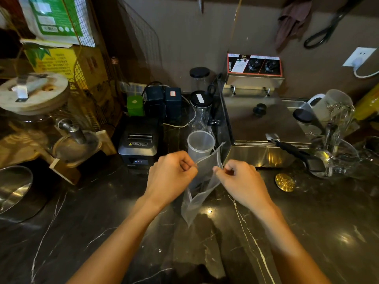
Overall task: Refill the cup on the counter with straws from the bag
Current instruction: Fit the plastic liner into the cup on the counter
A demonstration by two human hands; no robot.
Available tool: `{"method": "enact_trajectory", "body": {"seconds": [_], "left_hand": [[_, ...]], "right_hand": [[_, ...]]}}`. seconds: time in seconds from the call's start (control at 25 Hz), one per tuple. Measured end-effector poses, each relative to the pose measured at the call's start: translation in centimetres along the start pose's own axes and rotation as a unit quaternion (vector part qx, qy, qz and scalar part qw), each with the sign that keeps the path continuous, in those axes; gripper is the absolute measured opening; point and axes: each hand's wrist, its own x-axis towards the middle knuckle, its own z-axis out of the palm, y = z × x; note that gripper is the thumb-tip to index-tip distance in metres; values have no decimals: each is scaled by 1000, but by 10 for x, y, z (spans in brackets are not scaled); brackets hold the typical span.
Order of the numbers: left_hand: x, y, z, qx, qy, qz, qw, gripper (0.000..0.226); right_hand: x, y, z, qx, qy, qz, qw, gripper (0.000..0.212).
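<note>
A translucent plastic bag (200,189) hangs above the dark marble counter (102,232), held at its top edge from both sides. My left hand (171,177) pinches the left side of the bag's mouth and my right hand (242,181) pinches the right side. Dark shapes show faintly through the bag; I cannot tell individual straws. Just behind the bag stands a clear, frosted plastic cup (200,145), upright, with nothing visible inside it.
A black receipt printer (140,141) sits left of the cup. A steel fryer (264,128) stands to the right, a tall glass bottle (201,111) behind the cup. A glass drink dispenser (41,119) and steel bowl (14,189) are at left, glassware (336,140) at right.
</note>
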Motion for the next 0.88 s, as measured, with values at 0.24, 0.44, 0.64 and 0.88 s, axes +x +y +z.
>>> {"method": "enact_trajectory", "body": {"seconds": [0.24, 0.44, 0.64, 0.88], "left_hand": [[-6, -2, 3, -64, -69, 78, 993, 7], [-6, -14, -7, -35, 3, 44, 998, 5], [1, -34, -24, -40, 56, -33, 997, 8], [-7, -2, -23, 33, 83, 65, 994, 41]], "right_hand": [[13, -10, 0, 9, 41, 27, 999, 42], [23, -2, -4, 2, 43, 42, 998, 35], [17, 16, -11, 46, 11, 66, 997, 31], [10, -2, 1, 98, -12, 33, 995, 35]]}}
